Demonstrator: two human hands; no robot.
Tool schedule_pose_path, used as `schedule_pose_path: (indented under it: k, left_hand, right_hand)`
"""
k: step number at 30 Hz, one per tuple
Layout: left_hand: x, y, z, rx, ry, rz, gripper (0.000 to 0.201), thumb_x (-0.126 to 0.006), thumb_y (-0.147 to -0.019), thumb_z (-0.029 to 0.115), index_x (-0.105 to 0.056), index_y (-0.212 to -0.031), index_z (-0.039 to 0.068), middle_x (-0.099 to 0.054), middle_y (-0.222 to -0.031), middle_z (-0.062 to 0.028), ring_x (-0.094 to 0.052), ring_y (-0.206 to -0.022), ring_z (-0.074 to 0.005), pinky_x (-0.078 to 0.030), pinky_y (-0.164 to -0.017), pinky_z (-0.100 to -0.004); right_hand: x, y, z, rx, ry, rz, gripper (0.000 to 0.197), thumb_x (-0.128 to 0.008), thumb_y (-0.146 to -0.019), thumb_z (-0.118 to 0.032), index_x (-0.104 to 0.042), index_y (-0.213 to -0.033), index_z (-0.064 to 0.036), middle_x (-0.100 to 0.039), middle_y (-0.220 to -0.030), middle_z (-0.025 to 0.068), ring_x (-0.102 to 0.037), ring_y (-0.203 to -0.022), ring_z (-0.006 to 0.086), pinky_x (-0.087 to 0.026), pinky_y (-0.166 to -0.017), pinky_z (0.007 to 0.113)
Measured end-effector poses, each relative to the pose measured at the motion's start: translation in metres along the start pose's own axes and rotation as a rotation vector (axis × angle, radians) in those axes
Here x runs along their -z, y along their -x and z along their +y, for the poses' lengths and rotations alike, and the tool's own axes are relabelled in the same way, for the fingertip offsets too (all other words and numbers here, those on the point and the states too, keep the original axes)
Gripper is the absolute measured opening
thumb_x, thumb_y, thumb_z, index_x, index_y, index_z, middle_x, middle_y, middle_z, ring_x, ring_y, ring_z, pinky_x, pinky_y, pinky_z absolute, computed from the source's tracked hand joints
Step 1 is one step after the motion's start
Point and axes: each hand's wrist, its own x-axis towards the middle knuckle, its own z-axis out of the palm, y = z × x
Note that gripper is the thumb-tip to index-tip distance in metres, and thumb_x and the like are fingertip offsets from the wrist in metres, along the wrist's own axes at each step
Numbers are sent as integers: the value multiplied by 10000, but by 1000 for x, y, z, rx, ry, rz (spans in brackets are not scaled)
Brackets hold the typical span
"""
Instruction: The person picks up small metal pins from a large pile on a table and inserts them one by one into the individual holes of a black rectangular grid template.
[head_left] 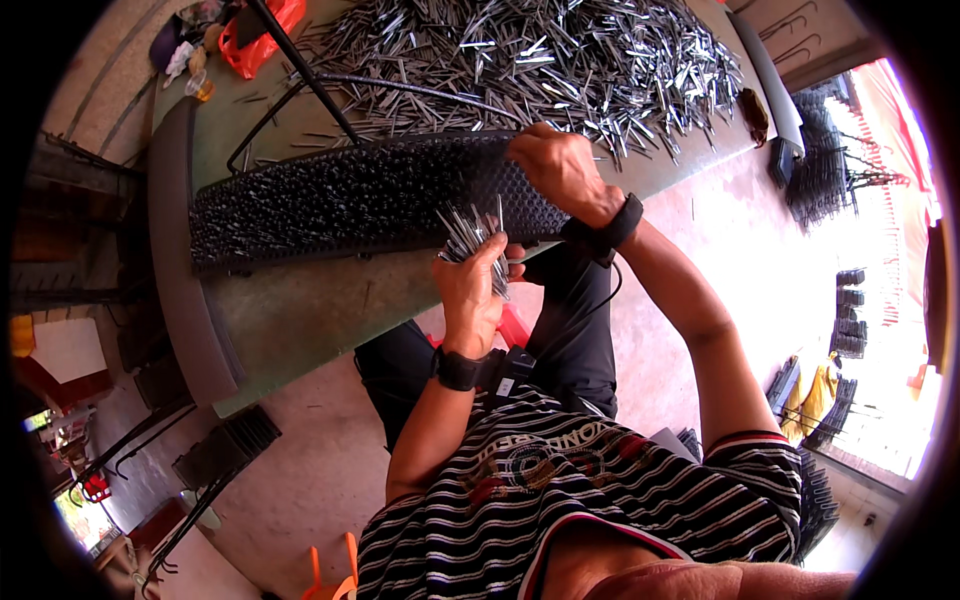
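Note:
A bundle of thin silvery metal strips (462, 236) stands up out of my left hand (470, 292), whose fingers are wrapped round it. This hand is at the near edge of a long black rack (537, 212) dotted with small holes. Many slim pieces stand in the rack's left and middle parts, while bare holes show at its right end. Over that right end is my right hand (566, 172), its fingers pinched together and pointing left. Whatever lies between those fingertips is too small to make out.
A large heap of loose metal strips (520, 60) covers the far side of the green table (330, 325). A black metal frame (310, 80) rises behind the rack. A red plastic bag (262, 40) lies far left. Black racks (822, 165) stand at the right.

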Motion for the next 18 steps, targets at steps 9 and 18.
schedule_pose_path:
  k: [9, 18]
  left_hand:
    - [0, -1, -9, -38, 21, -74, 208, -624, -734, -63, -608, -937, -21, -633, -801, -102, -630, -617, -221, -510, -511, -324]
    - [6, 2, -3, -44, 42, -56, 199, -581, -726, -96, -591, -915, -35, -608, -757, -97, -626, -620, -222, -509, -515, -325]
  right_hand:
    - [17, 14, -33, -704, -791, -143, 77, -592, -801, -35, -608, -845, 26, -626, -628, 73, -621, -549, 117, -480, -479, 232]
    - [-9, 6, -17, -365, -403, 138, 118, -546, -831, -7, -481, -929, -12, -637, -732, 149, -662, -663, 254, -508, -545, 313]
